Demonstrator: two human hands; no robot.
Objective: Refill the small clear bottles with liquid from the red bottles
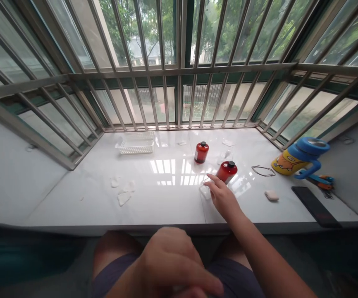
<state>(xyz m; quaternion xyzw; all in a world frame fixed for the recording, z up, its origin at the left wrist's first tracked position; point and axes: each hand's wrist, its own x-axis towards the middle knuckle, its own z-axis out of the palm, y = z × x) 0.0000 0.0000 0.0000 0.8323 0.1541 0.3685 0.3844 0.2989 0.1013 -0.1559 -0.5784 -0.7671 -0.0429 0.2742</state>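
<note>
Two red bottles with black caps are on the white window sill (73, 194). One bottle (201, 152) stands upright further back. The nearer bottle (227, 171) leans to one side. My right hand (223, 198) reaches over the sill, fingers stretched out, the index fingertip just left of the leaning bottle. A small clear plastic piece (204, 191) lies under its fingers. My left hand (173, 265) hovers low over my lap, close to the camera and blurred, with its fingers curled in; what it holds, if anything, is hidden.
A white slotted basket (134, 145) sits at the back left. Clear scraps (123, 191) lie left of centre. To the right are a wire loop (263, 170), a small white lump (272, 195), a blue and yellow mug on its side (297, 159), a black phone (316, 205) and metal window bars (179, 70).
</note>
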